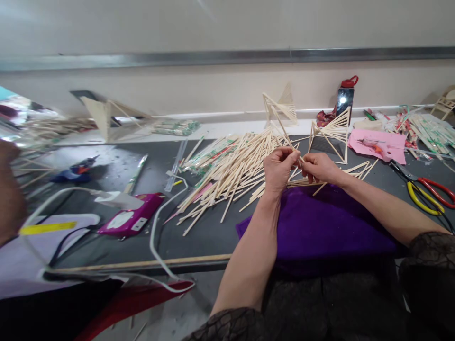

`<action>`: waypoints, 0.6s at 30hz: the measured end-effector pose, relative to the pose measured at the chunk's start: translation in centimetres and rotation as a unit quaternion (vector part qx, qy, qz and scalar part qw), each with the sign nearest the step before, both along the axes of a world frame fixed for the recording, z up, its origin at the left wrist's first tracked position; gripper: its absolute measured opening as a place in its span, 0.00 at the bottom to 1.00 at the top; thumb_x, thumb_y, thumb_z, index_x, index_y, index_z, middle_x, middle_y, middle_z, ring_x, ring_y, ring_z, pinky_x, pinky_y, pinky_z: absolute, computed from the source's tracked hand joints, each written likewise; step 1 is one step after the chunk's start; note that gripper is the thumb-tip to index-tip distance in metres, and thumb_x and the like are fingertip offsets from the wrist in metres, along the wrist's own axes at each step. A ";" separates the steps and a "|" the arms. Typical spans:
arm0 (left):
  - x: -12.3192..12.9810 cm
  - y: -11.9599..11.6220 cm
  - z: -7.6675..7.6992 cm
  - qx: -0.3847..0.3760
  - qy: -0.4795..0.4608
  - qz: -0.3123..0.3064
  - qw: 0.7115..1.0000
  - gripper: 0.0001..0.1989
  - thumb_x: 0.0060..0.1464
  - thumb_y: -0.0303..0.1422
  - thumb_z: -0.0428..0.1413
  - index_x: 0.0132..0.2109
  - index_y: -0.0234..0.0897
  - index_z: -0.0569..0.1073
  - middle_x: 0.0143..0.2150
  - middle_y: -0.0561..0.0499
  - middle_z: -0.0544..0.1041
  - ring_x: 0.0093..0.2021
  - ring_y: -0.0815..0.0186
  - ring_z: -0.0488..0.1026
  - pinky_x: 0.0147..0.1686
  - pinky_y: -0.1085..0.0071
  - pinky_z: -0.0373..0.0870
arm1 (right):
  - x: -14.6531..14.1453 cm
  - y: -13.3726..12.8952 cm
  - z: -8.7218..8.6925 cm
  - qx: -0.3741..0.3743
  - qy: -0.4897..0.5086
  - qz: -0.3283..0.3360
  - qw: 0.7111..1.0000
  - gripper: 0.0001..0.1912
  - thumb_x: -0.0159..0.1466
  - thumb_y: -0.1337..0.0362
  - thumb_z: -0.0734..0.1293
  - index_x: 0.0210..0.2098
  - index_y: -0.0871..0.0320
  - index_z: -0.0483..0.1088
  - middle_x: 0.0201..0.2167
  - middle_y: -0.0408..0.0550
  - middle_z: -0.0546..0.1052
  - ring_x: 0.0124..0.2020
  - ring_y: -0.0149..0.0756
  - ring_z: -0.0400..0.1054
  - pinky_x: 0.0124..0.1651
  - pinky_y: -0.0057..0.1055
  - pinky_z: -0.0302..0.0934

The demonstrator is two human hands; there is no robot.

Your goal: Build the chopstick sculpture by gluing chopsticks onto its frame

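Note:
My left hand (279,166) is closed in a pinch on a thin wooden chopstick (282,127), which slants up and away toward the wall. At the near end of the same chopstick, my right hand (320,168) is closed with its fingertips. Whether a second stick sits between the fingers is too small to tell. Just left of my hands spreads a large heap of loose chopsticks (227,173). More sticks (359,169) lie behind and right of my right hand. Beneath my wrists a purple cloth (327,227) covers the table's front edge.
Twisted stick frames (346,137) (284,106) stand at the back, near a red-capped bottle (347,87). On the right are a glue gun (378,147) on pink paper and pliers (414,177). Leftward lie a magenta wipes pack (133,215), a white cable (154,232) and another person's arm (10,194).

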State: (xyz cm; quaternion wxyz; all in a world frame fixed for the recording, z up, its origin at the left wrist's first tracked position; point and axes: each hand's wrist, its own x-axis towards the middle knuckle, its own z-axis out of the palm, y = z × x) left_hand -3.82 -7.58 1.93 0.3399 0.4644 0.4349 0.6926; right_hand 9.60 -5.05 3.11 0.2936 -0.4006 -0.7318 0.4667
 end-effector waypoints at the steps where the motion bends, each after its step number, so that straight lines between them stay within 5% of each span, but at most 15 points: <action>1: 0.0 0.0 0.0 -0.004 -0.007 -0.002 1.000 0.05 0.43 0.30 0.64 0.26 0.37 0.75 0.19 0.56 0.73 0.19 0.74 0.68 0.20 0.78 0.64 | 0.0 -0.1 0.0 0.007 -0.009 0.003 1.000 0.14 0.62 0.70 0.64 0.20 0.60 0.66 0.12 0.39 0.70 0.10 0.23 0.61 0.12 0.19 0.54; 10: -0.1 -0.3 0.5 -0.010 -0.081 -0.039 0.996 0.09 0.43 0.33 0.67 0.26 0.35 0.75 0.22 0.53 0.75 0.19 0.74 0.67 0.22 0.77 0.64 | 0.4 0.1 0.2 -0.159 0.133 0.041 0.977 0.07 0.54 0.68 0.66 0.20 0.60 0.66 0.13 0.37 0.69 0.10 0.21 0.58 0.11 0.17 0.50; 18: -0.1 -0.8 0.8 0.045 -0.030 -0.060 0.997 0.07 0.44 0.34 0.65 0.27 0.37 0.76 0.23 0.53 0.76 0.20 0.74 0.67 0.23 0.76 0.66 | 0.0 0.3 -0.4 -0.246 0.201 0.040 0.947 0.05 0.54 0.69 0.66 0.22 0.62 0.68 0.15 0.38 0.69 0.10 0.20 0.57 0.10 0.17 0.49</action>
